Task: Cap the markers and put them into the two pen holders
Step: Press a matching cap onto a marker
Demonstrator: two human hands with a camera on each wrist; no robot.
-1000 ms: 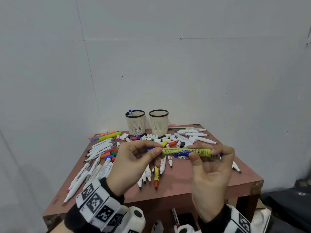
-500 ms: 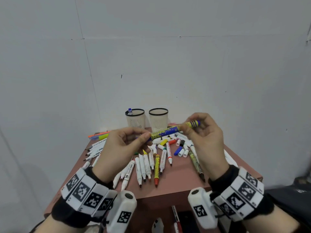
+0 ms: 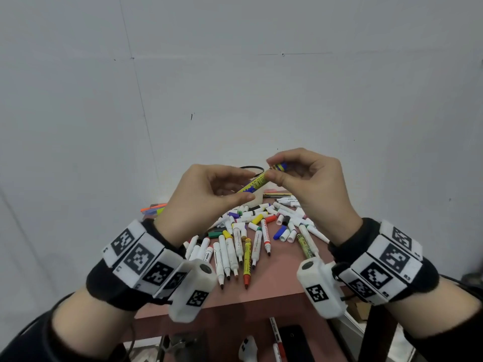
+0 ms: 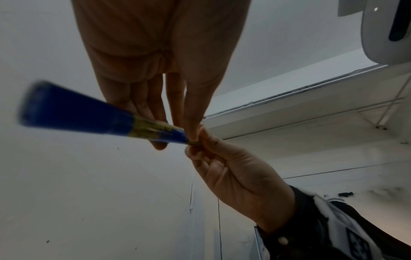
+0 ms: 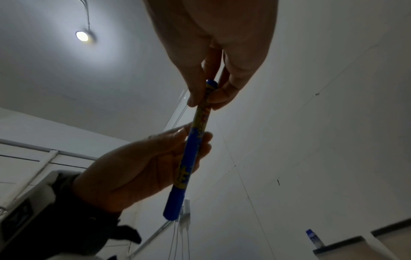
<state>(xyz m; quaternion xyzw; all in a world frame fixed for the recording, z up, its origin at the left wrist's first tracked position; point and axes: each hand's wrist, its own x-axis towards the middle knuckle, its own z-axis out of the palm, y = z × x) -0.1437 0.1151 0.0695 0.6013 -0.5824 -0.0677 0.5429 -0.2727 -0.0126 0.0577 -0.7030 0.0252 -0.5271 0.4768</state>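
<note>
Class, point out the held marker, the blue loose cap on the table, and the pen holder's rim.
marker (image 5: 190, 158): right wrist view, blue barrel
blue cap (image 3: 279, 233): head view, its middle
pen holder (image 3: 252, 167): head view, black rim

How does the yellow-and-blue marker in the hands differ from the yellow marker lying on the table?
The held marker is capped blue and lifted, slanted, pinched by the left hand and right hand. The table marker lies flat, uncapped, its red tip bare. Both have yellow printed barrels.

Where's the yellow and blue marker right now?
In the head view the yellow and blue marker is held up between both hands, above the table's marker pile: the right hand pinches its far end, the left hand its capped end.
</note>
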